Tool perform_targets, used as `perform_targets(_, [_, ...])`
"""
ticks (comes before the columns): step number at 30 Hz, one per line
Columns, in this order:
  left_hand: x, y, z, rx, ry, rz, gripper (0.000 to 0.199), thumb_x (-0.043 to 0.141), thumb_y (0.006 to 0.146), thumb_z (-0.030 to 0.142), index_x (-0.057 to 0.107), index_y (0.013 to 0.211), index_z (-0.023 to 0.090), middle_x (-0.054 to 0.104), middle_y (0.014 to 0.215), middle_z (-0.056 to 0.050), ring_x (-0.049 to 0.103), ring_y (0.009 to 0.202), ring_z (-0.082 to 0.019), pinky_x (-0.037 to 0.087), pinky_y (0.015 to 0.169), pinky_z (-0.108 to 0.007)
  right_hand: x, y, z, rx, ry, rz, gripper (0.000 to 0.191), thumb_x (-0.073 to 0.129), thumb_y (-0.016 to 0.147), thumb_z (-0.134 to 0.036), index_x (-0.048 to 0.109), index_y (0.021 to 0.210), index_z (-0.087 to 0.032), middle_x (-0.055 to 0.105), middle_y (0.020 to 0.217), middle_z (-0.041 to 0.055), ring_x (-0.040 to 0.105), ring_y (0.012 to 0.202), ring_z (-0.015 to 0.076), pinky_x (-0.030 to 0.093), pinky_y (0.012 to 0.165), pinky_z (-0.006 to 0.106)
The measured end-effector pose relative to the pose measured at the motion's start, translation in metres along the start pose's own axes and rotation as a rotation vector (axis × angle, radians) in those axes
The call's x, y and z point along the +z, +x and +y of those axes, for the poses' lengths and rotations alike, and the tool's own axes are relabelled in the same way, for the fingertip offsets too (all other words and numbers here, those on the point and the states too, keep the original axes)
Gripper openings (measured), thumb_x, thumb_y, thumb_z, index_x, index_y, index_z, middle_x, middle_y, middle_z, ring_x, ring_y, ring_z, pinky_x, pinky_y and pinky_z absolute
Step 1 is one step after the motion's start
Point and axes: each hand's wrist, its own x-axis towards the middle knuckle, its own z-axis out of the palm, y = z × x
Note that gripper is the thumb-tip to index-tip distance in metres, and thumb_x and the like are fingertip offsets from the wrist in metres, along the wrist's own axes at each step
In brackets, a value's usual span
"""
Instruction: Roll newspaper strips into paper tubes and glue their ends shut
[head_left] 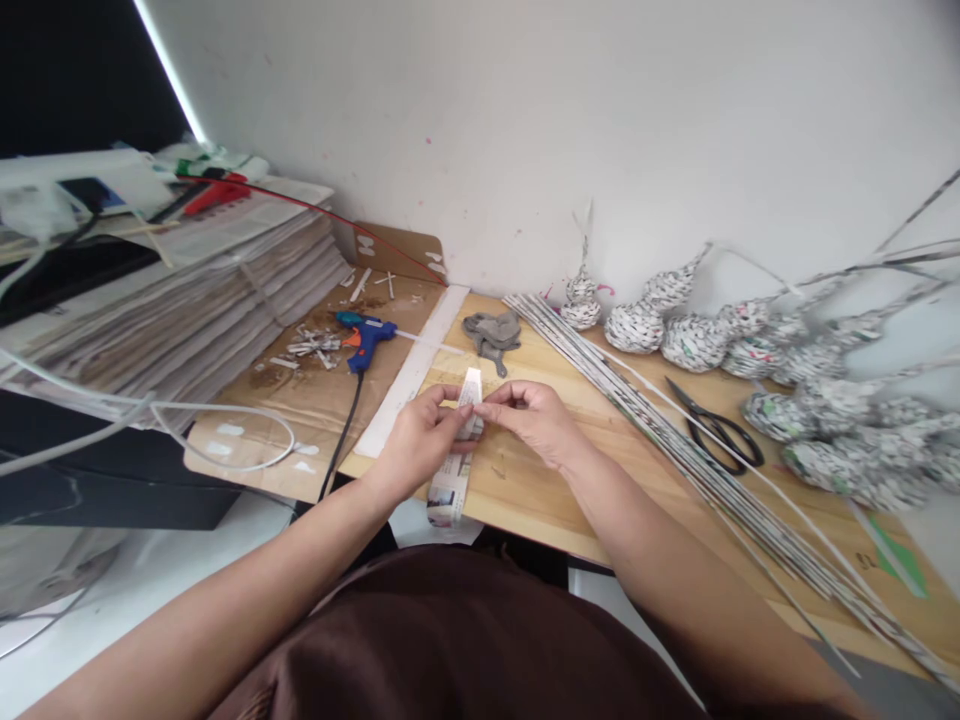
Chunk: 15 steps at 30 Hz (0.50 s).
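Observation:
A printed paper strip (448,495) runs up from the table's front edge between my two hands, its white tip pointing toward the wall. My left hand (426,435) is closed on the strip from the left, thumb on top and fingers behind it. From the right, my right hand (529,415) pinches the strip's edge with thumb and forefinger, close to the left thumb. Just beyond the hands lies a crumpled grey cloth or glove (493,335).
Left, a blue glue gun (369,338) lies on cardboard near paper scraps (315,345) and a tall newspaper stack (255,280). Right are long rolled paper sticks (622,395), black scissors (716,430) and several woven gourd shapes (634,328) along the wall.

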Motion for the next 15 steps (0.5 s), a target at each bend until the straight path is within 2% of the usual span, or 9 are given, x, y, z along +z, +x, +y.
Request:
perform_targets(6, [-0.0026,0.0001,-0.0024,-0.002,0.015,-0.015,0.036,0.065,0.078,0.04,0.055,0.106,0.02,0.068,0.073,-0.002,0.068,0.074,-0.019,0.059,0.068,-0.035,0.0007,0.0009,0.0028,0.004,-0.063,-0.005,0.027,0.075,0.069,-0.042,0.067,0.071,-0.015,0.058,0.058,-0.002,0.044,0.051,0.0075,0.032,0.048,0.022])
perform_targets(15, [-0.0025,-0.0013,-0.0016,0.011,0.055,-0.015,0.04,0.064,0.078,0.037,0.053,0.112,0.02,0.065,0.069,0.0,0.068,0.072,-0.019,0.059,0.067,-0.035,0.0008,0.0011,0.0012,0.037,-0.054,-0.063,0.029,0.071,0.072,-0.043,0.07,0.081,-0.015,0.055,0.057,-0.0024,0.041,0.049,0.0071,0.03,0.046,0.022])
